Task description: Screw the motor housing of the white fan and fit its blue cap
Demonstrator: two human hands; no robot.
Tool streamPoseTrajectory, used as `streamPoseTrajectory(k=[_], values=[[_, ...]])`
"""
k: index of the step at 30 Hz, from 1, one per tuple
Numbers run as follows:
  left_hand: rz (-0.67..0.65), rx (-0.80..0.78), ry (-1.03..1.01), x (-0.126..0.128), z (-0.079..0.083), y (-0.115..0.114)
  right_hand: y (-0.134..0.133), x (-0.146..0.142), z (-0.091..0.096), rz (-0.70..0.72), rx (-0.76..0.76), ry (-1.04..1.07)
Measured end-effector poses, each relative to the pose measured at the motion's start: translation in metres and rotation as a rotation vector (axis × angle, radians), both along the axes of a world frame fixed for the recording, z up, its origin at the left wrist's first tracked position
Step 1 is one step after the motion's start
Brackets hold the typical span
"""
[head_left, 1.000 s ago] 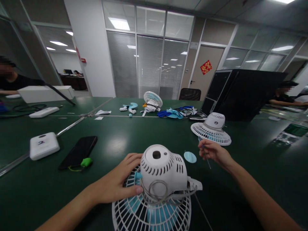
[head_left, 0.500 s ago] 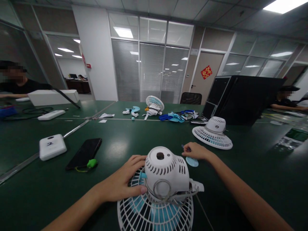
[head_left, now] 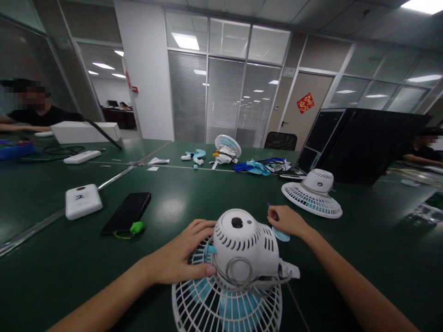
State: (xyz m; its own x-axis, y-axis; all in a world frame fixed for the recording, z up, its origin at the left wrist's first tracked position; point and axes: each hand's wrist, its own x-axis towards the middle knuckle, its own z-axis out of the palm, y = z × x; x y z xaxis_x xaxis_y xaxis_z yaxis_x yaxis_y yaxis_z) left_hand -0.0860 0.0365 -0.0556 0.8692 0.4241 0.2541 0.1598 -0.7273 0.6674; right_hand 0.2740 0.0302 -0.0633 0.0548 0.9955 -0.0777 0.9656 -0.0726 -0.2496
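In front of me a white desk fan (head_left: 247, 244) lies face down, its grille on the table and pale blue blades showing through the bars. My left hand (head_left: 183, 256) holds it from the left, thumb against the housing and fingers behind it over the grille. A grey cord is looped round the housing and ends near a white plug (head_left: 289, 269). Beyond the fan's right side, my right hand (head_left: 285, 219) is closed low over the table, with a thin dark item poking from the fingers, too small to name. A light blue disc (head_left: 281, 236) lies partly under that hand.
A second fan (head_left: 313, 196) lies face down at right, before a big black case (head_left: 360, 143). Farther back are another fan (head_left: 226, 150) and blue gloves (head_left: 254, 167). A phone (head_left: 128, 212) and white box (head_left: 83, 201) lie left. People sit at both sides.
My view has turned slightly, so everything sits a little farther right. My right hand covers more of the blue disc. My left hand stays on the fan.
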Motion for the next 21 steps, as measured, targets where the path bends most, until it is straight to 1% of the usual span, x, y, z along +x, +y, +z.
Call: streamPoseTrajectory(k=[3,5,8,11,12,13,14,16,18,21], values=[[-0.004,0.004,0.004,-0.001,0.001,-0.001,-0.004,-0.002,0.01,0.109,0.124,0.162],[-0.005,0.0,0.002,0.0,0.001,-0.001,-0.008,-0.008,0.022,0.182,0.217,0.294],[-0.008,-0.002,0.002,0.0,0.001,0.0,-0.018,-0.028,0.051,0.294,0.304,0.482],[-0.004,-0.001,0.003,0.001,0.0,0.0,-0.031,-0.058,0.088,0.423,0.306,0.592],[-0.002,-0.003,0.004,0.001,0.0,0.0,-0.035,-0.069,0.1,0.489,0.28,0.603],[-0.002,-0.005,0.004,0.001,0.0,0.0,-0.039,-0.078,0.111,0.591,0.234,0.587],[-0.002,-0.007,0.005,0.001,0.001,0.0,-0.042,-0.087,0.121,0.661,0.213,0.53],[-0.004,-0.012,0.009,0.001,0.001,0.0,-0.047,-0.098,0.134,0.745,0.224,0.401],[-0.007,-0.011,0.007,0.001,0.002,0.0,-0.049,-0.103,0.139,0.773,0.248,0.31],[-0.014,-0.01,0.004,0.001,0.002,0.001,-0.051,-0.1,0.137,0.795,0.247,0.284]])
